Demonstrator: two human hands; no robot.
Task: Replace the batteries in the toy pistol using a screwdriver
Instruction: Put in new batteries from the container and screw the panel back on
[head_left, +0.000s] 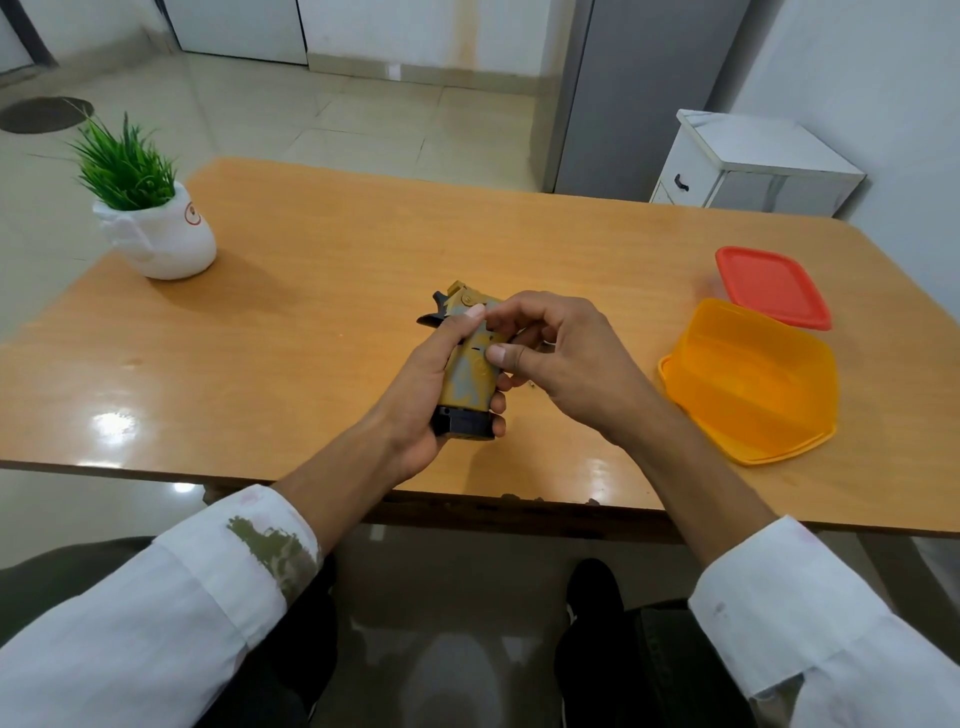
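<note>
A yellow and grey toy pistol with a black base is held above the middle of the wooden table, grip end toward me. My left hand grips it from the left, thumb along its side and fingertips curled round the black base. My right hand is at the pistol's right side, thumb tip pressed on the grip panel and fingers curled over the top. The barrel is hidden behind my hands. No screwdriver or batteries show.
An orange plastic container stands at the right of the table with its red lid lying behind it. A white pot with a green plant stands at the far left. A white cabinet is beyond the table.
</note>
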